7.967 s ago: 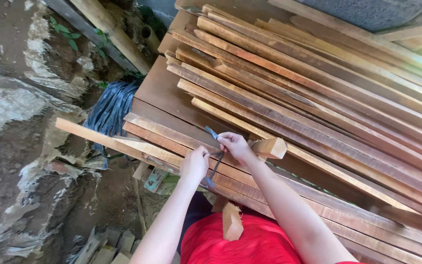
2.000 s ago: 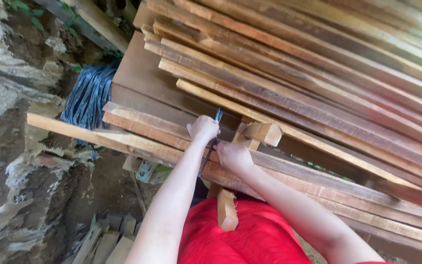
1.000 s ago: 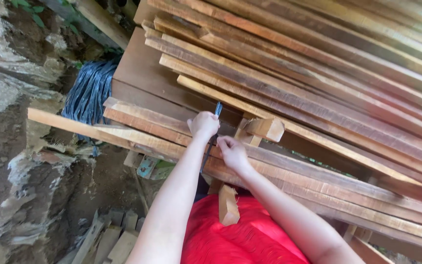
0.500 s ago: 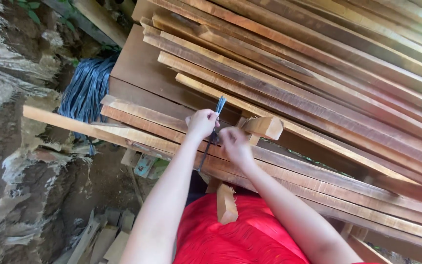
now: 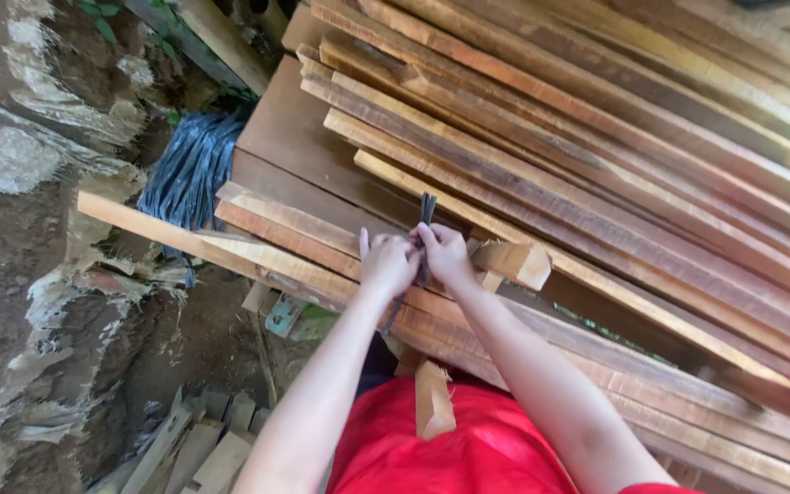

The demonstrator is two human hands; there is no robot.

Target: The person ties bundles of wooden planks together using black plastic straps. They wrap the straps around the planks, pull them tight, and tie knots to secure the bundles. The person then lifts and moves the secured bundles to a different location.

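Observation:
My left hand (image 5: 386,265) and my right hand (image 5: 445,253) are side by side on a dark plastic strap (image 5: 426,212) that stands up between them. Both hands pinch the strap over a bundle of long wooden slats (image 5: 304,240) lying at the near edge of a wood stack. A short wooden block (image 5: 514,263) sits just right of my right hand. Below the hands a small wood piece (image 5: 433,400) rests against my red clothing.
Many long planks (image 5: 614,137) lie stacked diagonally to the right. A bundle of dark blue-grey straps (image 5: 189,174) hangs at the left of a brown board (image 5: 294,137). Rough rock and soil (image 5: 29,229) are on the left; wood offcuts (image 5: 194,448) lie below.
The hands have come closer together on the strap, and its end now stands up between them. The view has shifted slightly.

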